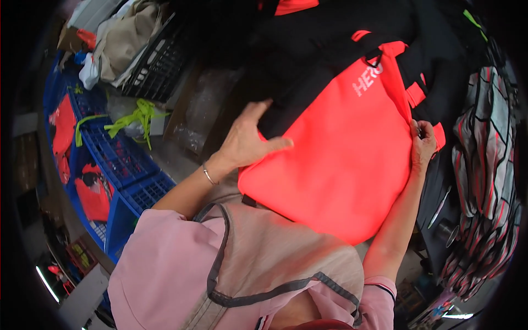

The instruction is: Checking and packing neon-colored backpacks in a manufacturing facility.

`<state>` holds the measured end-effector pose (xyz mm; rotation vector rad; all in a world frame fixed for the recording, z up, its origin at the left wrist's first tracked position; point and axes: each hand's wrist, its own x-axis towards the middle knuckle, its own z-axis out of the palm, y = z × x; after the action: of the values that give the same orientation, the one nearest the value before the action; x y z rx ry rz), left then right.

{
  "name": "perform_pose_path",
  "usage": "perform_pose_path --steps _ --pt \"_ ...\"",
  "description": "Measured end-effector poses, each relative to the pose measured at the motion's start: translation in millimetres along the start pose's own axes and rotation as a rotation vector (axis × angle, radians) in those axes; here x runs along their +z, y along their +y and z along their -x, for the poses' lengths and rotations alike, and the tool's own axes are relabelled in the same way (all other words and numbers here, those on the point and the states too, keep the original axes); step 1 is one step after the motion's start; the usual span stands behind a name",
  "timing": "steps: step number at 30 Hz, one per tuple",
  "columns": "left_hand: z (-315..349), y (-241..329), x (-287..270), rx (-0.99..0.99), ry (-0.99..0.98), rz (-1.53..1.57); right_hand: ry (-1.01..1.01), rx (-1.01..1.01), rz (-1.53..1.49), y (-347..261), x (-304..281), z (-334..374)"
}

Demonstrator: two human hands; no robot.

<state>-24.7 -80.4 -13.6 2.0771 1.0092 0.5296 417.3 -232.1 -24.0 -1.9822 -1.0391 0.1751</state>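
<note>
A bright coral-red fabric panel [330, 159] with pale lettering near its top and black side parts lies in front of me, its lower edge against my apron. My left hand [245, 137] rests on its left edge, thumb stretched over the coral fabric and index finger apart on the black part; the other fingers are partly hidden. On the far right edge, my right hand [422, 146] is closed in a pinch on the panel's border, where a fold of fabric runs upward. Small coral tabs [416, 94] and a black strap stand out near the top right.
Blue plastic crates [124, 148] holding coral pieces stand at left, with lime-green straps [137, 118] over them. Behind is a black crate [159, 63] with beige cloth. Black fabric [308, 49] spreads beyond the panel. Grey-and-black striped pieces [487, 148] are stacked at right, near a pen [439, 208].
</note>
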Motion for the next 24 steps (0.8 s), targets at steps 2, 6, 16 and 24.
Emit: perform_pose_path --steps 2,6,16,24 --pt "-29.1 12.4 -15.8 0.092 0.131 0.171 -0.074 0.044 0.037 -14.4 -0.9 -3.1" --pt "-99.3 46.6 -28.5 0.477 0.171 -0.08 -0.056 0.051 0.027 -54.7 6.0 -12.6" --pt "-172.4 43.4 -43.5 0.263 -0.385 -0.087 -0.403 -0.687 0.103 -176.7 122.1 14.6" --pt "-192.6 1.3 -41.2 0.096 -0.627 0.328 -0.463 -0.73 0.245 -167.1 146.1 23.2"
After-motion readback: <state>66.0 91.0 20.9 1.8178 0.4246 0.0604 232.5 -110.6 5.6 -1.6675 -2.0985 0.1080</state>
